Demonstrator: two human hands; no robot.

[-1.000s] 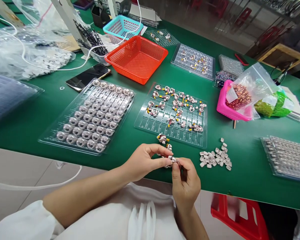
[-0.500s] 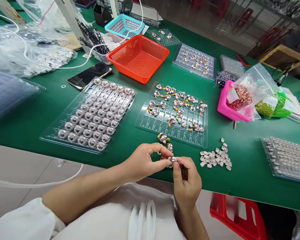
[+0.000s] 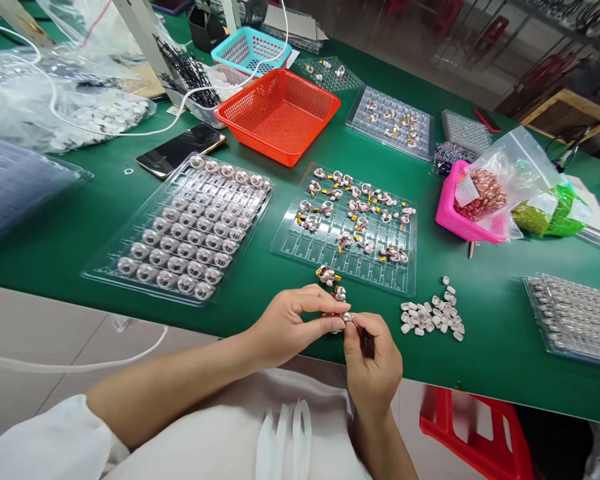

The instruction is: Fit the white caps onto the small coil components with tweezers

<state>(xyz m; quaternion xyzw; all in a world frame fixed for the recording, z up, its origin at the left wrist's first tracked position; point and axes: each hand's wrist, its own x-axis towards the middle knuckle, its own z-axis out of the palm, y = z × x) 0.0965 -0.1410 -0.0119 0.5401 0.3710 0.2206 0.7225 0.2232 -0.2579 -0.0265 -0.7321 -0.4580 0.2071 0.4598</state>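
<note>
A small shiny silvery-pink part is pinched between my two hands at the table's front edge. My left hand grips its left side with thumb and fingertips. On the other side my right hand holds it between thumb and bent fingers. Small assemblies with yellow tabs lie just beyond my fingers, partly hidden by them. Behind them a clear tray carries many similar assemblies. To the left, another clear tray holds rows of shiny rounded parts. Small white caps are piled to the right.
A red basket, a blue basket and a phone are behind the left tray. A pink basket with bags stands at right, near stacked trays. A white cable crosses the back left.
My fingers have shifted slightly around the small part, which appears turned a little. The trays and baskets have not moved on the table.
</note>
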